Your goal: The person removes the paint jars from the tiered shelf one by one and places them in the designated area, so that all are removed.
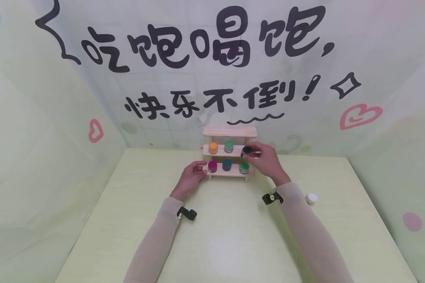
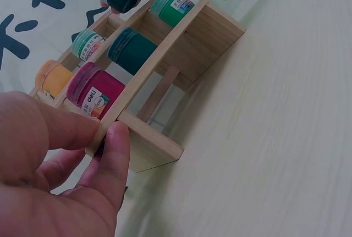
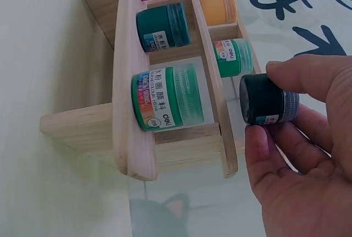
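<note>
My right hand (image 1: 268,160) pinches a very dark, nearly black paint jar (image 3: 264,99) between thumb and fingers, at the right end of the wooden rack's middle tier. Whether the jar touches the tier, I cannot tell. At the other end, the thumb and fingers of my left hand (image 2: 71,160) pinch the left end of the lower tier of the small stepped rack (image 1: 230,132). On that tier stand a magenta jar (image 2: 94,89), a teal jar (image 2: 132,50) and a green jar (image 3: 168,97). An orange jar (image 1: 213,148) and a light green jar (image 1: 228,146) sit on the middle tier.
A white jar (image 1: 311,198) lies on the pale table (image 1: 219,236) beside my right forearm. Behind the rack hangs a white cloth (image 1: 184,82) with black lettering, and similar cloth flanks both sides. The rack's top tier bears no jars.
</note>
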{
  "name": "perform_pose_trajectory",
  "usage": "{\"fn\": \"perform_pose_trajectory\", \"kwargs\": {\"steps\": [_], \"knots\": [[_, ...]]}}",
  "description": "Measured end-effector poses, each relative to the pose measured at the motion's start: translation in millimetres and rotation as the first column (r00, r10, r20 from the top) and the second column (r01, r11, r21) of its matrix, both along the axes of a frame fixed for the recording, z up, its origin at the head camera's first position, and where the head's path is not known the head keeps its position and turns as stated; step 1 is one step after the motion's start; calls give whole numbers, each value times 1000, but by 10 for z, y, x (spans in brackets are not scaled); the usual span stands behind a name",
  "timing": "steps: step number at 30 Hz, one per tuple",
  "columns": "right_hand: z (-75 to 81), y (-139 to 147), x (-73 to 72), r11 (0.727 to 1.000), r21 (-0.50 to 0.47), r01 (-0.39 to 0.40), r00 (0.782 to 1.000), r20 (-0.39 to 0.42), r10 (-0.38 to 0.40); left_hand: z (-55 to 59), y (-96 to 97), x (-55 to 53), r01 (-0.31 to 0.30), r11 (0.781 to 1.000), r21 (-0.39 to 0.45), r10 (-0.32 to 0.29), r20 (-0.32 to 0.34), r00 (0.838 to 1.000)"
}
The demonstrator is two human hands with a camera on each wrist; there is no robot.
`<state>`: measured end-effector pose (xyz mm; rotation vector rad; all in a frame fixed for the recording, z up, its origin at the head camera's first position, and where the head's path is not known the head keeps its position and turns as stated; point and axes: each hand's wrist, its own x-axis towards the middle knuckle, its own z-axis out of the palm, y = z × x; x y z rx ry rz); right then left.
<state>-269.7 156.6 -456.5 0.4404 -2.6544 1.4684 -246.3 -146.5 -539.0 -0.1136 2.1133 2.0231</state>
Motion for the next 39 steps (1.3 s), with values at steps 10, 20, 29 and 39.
{"fn": "perform_pose_trajectory", "kwargs": {"steps": [10, 20, 29, 39], "knots": [[-10, 151, 255, 999, -31, -14, 999, -37, 13, 4, 3, -16, 5, 999, 33, -5, -6, 1000], [-132, 344, 487, 999, -27, -33, 997, -75, 30, 6, 8, -15, -2, 1000, 21, 2, 1, 1000], [-238, 490, 655, 999, -7, -38, 996, -77, 37, -10, 0, 0, -3, 1000, -15, 3, 2, 1000], [-332, 617, 857, 999, -5, -52, 997, -64, 52, -10, 8, -2, -8, 1000, 9, 8, 4, 1000]]}}
